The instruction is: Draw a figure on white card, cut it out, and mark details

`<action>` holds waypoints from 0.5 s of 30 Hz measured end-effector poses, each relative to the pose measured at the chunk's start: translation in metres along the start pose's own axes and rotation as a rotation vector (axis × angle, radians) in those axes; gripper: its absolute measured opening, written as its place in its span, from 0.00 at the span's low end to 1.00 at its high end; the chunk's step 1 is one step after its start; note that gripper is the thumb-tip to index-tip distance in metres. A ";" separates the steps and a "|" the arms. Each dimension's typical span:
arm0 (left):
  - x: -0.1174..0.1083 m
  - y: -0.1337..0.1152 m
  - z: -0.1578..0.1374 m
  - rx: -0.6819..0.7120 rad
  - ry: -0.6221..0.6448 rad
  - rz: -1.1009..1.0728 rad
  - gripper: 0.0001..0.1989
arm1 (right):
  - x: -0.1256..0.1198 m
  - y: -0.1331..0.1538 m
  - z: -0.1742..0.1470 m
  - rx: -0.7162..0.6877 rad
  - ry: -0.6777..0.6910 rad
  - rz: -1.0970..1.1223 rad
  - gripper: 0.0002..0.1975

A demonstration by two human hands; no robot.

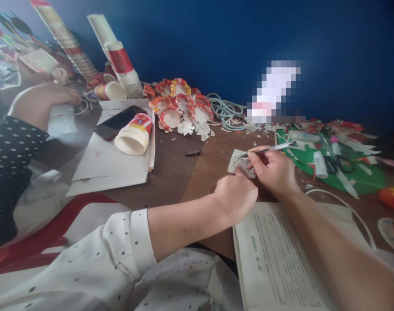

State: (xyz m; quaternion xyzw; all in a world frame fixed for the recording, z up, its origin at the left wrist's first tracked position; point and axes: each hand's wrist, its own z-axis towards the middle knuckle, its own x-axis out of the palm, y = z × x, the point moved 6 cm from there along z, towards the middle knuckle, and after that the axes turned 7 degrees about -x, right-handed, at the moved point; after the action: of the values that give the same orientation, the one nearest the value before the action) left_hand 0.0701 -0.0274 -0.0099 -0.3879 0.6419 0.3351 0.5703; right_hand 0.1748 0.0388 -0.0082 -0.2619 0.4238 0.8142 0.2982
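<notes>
A small white piece of paper [235,163] with dark pen lines lies on the brown tabletop. My right hand [274,169] is closed on a pen [277,147], its tip touching the paper. My left hand [237,194] is closed, with a finger stretched onto the paper's lower edge, holding it down. Its other fingers are tucked out of sight. A black pen cap [193,153] lies left of the paper. Beneath my right forearm is an open book [264,259] with printed text.
At left, a co-worker's hand [59,93] is near paper. A white folder [109,170] bears a phone [119,123] and paper cups [134,134]. Stacked cups [123,69], cut-paper flowers [184,108] and a blue cable [227,110] lie behind. Scissors [339,164] rest on a green disc [372,177].
</notes>
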 end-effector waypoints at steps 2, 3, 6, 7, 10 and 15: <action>-0.001 0.000 0.000 -0.002 -0.005 0.004 0.23 | 0.000 0.000 0.000 0.002 -0.002 0.000 0.11; -0.001 0.000 0.000 -0.003 -0.005 0.002 0.23 | 0.000 -0.001 -0.001 0.004 -0.002 0.001 0.11; -0.001 0.000 0.000 -0.008 0.006 -0.005 0.23 | 0.000 0.000 -0.001 0.013 0.006 0.004 0.11; -0.001 0.000 0.000 -0.009 0.010 -0.009 0.23 | 0.000 0.000 -0.001 0.018 0.010 0.004 0.11; -0.001 0.000 -0.001 -0.010 0.007 -0.019 0.23 | 0.001 0.002 -0.001 0.029 0.020 0.005 0.10; -0.001 0.000 -0.001 -0.010 -0.022 -0.023 0.23 | 0.002 0.001 -0.002 0.034 0.018 0.033 0.10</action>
State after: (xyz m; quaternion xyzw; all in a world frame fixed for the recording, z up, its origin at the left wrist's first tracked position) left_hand 0.0695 -0.0277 -0.0087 -0.3946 0.6294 0.3358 0.5791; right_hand 0.1736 0.0377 -0.0097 -0.2571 0.4444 0.8094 0.2852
